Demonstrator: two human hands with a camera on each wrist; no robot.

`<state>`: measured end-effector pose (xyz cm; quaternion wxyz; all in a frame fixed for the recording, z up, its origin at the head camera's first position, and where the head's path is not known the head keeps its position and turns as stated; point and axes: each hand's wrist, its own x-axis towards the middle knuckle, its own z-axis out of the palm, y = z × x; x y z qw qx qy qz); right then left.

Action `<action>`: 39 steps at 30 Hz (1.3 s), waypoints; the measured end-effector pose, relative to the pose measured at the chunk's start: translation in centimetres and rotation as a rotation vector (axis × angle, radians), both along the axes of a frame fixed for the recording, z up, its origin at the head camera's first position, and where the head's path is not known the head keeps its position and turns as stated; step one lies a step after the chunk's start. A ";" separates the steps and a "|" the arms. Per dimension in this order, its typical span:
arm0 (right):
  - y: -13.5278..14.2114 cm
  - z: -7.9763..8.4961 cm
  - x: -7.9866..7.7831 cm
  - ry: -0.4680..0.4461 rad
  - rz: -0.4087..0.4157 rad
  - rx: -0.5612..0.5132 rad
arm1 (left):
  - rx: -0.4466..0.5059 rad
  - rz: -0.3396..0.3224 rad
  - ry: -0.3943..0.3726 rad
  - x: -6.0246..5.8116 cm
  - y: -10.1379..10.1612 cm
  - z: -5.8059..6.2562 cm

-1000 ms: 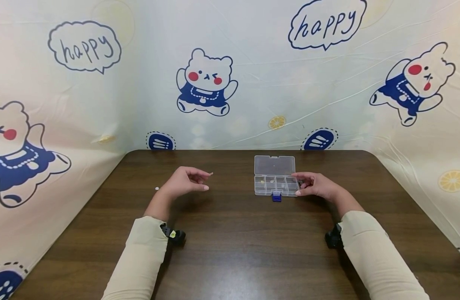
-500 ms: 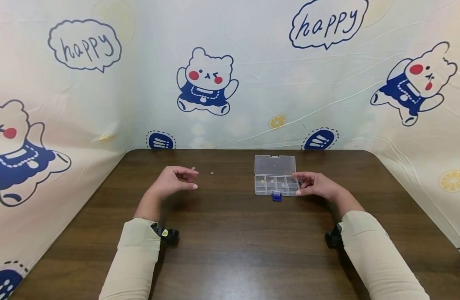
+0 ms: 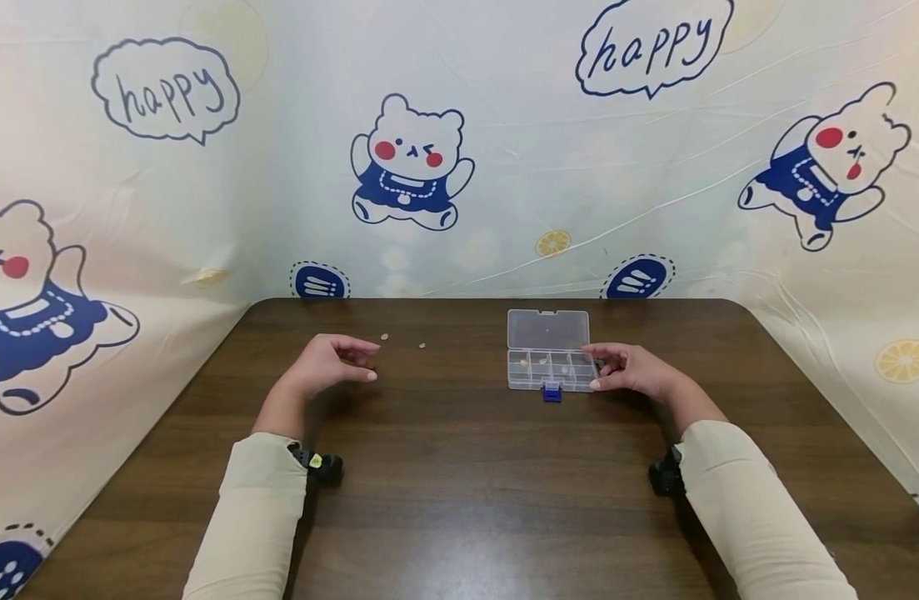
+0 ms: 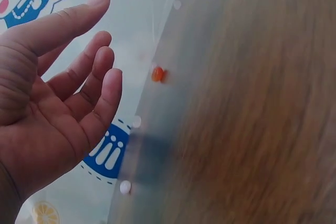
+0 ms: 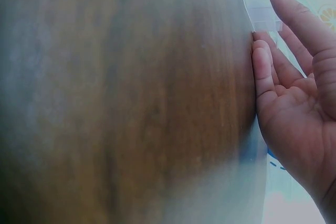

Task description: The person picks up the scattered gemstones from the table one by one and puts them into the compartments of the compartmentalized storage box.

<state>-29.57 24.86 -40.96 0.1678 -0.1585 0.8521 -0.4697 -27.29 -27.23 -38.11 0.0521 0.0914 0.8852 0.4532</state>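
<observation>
A clear plastic pill box point(image 3: 552, 382), its lid point(image 3: 548, 330) raised at the back, lies right of centre; small pale pieces sit in several of its compartments. My right hand point(image 3: 633, 372) holds the box's right end, thumb at the front corner and index finger at the back. In the right wrist view, only a corner of the box shows beyond the fingers. Over the table's left part, my left hand point(image 3: 332, 363) has its fingers loosely bent with nothing between them. Beyond its fingertips lie small white pills point(image 3: 385, 337); the left wrist view also shows an orange pill point(image 4: 158, 74).
A blue latch point(image 3: 552, 392) sticks out at the front of the box. The brown wooden table point(image 3: 474, 500) ends at a printed cloth backdrop point(image 3: 496, 150) behind and on both sides. Each wrist wears a small black camera point(image 3: 326, 468).
My left hand has moved left, away from the small piece at its fingertips, and two pale pieces now show on the table beside it. The right hand stays at the box.
</observation>
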 end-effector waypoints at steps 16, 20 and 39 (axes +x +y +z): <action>0.0 -0.1 0.0 0.006 0.004 -0.002 | -0.198 -0.012 -0.036 -2.0 -1.1 -0.7; 0.0 0.0 0.0 0.008 0.004 0.001 | -0.199 0.002 -0.066 -2.4 -1.1 -0.8; 0.1 0.0 -0.1 0.026 0.005 0.039 | -0.284 0.001 -0.049 -3.6 -1.1 -2.2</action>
